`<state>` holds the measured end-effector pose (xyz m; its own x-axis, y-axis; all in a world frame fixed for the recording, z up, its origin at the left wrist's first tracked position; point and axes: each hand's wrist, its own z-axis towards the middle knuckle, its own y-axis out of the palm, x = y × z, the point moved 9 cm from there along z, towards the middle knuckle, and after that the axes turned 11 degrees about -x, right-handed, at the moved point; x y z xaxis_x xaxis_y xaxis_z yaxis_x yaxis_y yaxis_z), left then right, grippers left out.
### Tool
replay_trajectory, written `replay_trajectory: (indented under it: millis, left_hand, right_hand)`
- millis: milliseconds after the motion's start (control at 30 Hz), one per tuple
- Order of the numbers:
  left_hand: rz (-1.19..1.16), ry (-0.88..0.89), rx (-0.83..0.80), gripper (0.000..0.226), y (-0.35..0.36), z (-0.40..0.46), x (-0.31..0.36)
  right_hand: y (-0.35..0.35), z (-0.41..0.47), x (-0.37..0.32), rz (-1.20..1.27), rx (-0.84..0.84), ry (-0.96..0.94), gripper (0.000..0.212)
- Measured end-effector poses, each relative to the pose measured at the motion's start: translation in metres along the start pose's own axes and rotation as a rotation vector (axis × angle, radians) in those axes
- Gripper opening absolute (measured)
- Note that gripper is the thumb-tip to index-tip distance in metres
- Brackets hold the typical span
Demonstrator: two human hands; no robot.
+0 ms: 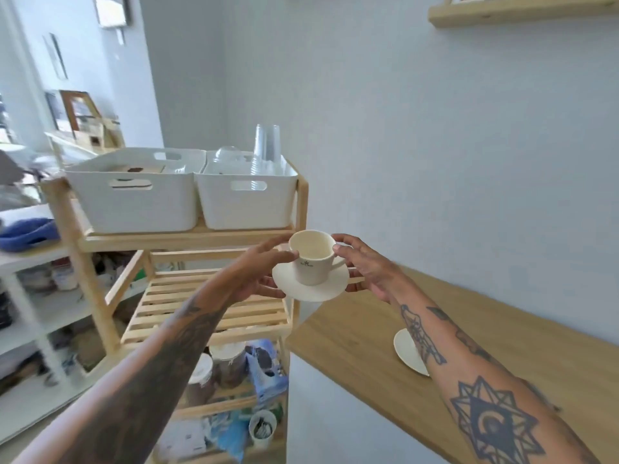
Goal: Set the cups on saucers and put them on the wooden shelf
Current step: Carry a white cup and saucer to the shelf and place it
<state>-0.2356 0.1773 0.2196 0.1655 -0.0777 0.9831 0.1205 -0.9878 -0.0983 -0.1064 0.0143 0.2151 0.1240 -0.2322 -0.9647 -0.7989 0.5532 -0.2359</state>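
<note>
A cream cup (312, 257) stands upright on a cream saucer (313, 289), held in the air just right of the wooden shelf unit (204, 293). My left hand (259, 272) grips the saucer's left rim, thumb touching the cup. My right hand (365, 269) holds the saucer's right side by the cup's handle. The slatted middle tier of the wooden shelf lies below and left of the saucer. A second cream saucer (407, 349) lies on the wooden counter (502, 346), partly hidden by my right forearm.
Two white plastic bins (134, 199) (246, 199) fill the shelf's top tier, one holding stacked clear cups. Jars and bags crowd the lower tier (231, 380). A white rack with clutter stands at the left. A wall shelf (522, 10) hangs top right.
</note>
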Motion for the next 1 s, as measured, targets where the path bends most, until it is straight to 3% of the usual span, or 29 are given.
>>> replay_trajectory:
  millis: [233, 433, 633, 1000]
  left_hand:
    - [-0.071, -0.084, 0.171, 0.048, -0.072, -0.088, -0.046]
    - [-0.125, -0.147, 0.27, 0.049, -0.122, -0.114, -0.086]
    - [-0.189, -0.188, 0.313, 0.051, -0.166, -0.098, -0.131]
    - [-0.214, -0.261, 0.331, 0.054, -0.237, 0.005, -0.212]
  right_hand:
    - [0.12, 0.029, -0.008, -0.008, -0.204, -0.003, 0.021]
    - [0.185, 0.068, 0.003, 0.016, -0.247, 0.035, 0.027]
    - [0.218, 0.125, 0.026, 0.019, -0.242, 0.059, 0.017]
    - [0.222, 0.252, 0.102, 0.007, -0.173, 0.126, 0.03]
